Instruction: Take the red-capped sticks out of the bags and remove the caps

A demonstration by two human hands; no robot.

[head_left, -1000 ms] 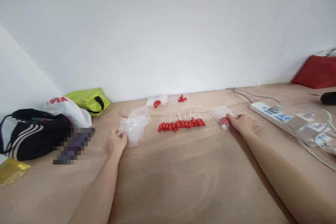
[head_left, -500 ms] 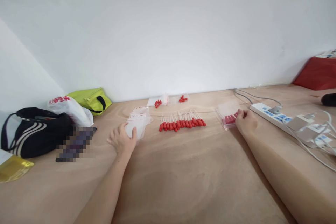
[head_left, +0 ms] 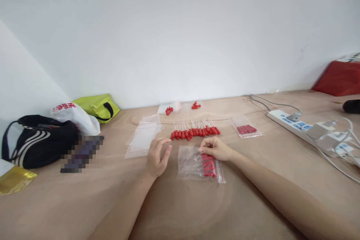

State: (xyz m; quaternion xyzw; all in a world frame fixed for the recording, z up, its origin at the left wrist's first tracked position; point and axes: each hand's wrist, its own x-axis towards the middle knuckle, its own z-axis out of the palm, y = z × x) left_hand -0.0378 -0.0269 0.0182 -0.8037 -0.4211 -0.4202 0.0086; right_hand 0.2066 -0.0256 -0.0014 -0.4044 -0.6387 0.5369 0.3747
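Observation:
My right hand (head_left: 216, 149) pinches the upper edge of a clear zip bag (head_left: 189, 167) at the middle of the table. Inside it, several droppers with red bulbs (head_left: 209, 165) lie side by side, bulbs toward the zip at the right. My left hand (head_left: 159, 157) is open just left of this bag, fingers apart, touching nothing I can make out. Behind both hands runs a row of loose glass droppers (head_left: 194, 132), red bulbs toward me. A stack of flat zip bags (head_left: 143, 135) lies left of the row. Right of it rests another filled zip bag (head_left: 246, 127).
Near the wall are two small bags with red bulbs (head_left: 169, 111). A white power strip (head_left: 291, 122) with chargers and cables stands on the right, a red bag (head_left: 339, 78) beyond it. On the left sit a black bag (head_left: 47, 142), a white plastic bag (head_left: 74, 118) and a lime-green bag (head_left: 94, 105).
My right hand has moved left, bringing one filled bag to the middle; another stays at its old spot. My left hand has left the flat bags, moving right and toward me.

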